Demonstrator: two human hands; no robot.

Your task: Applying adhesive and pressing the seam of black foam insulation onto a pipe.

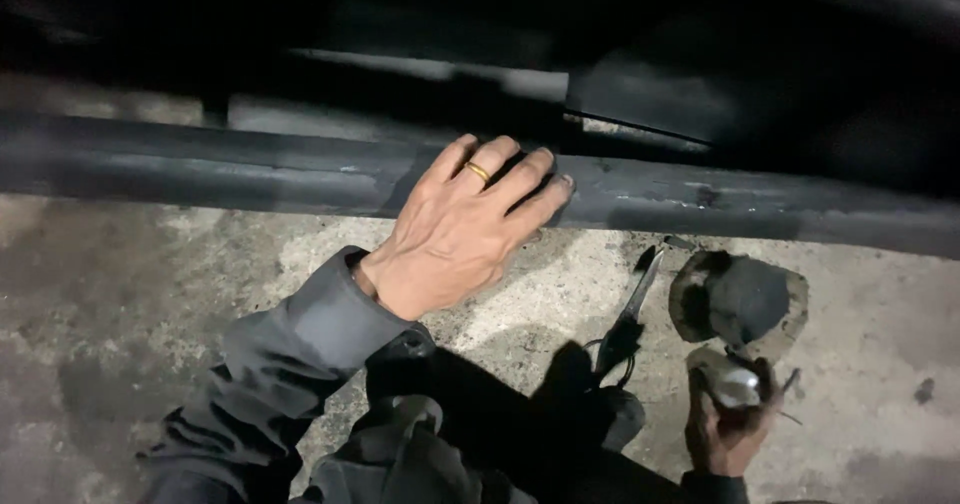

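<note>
My left hand [455, 229] lies flat and open on the dark metal rail [250, 169] while my right hand [730, 419] grips a small metal can [735, 386] above the concrete floor [120, 294], where I judge a slip could spill it.

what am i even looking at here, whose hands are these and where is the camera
There is no machine here: these are a person's own two bare hands, filmed by one camera worn on their head and looking down. It is dark, lit by a light near the person.

The left hand, with a gold ring on one finger, lies flat with its fingers resting on a long dark metal bar that runs across the picture, above a rough concrete floor.

The right hand, low on the right, grips a small shiny metal object; what it is cannot be told. Beside it on the floor lie a dark slim tool and a worn round disc-like piece.
</note>
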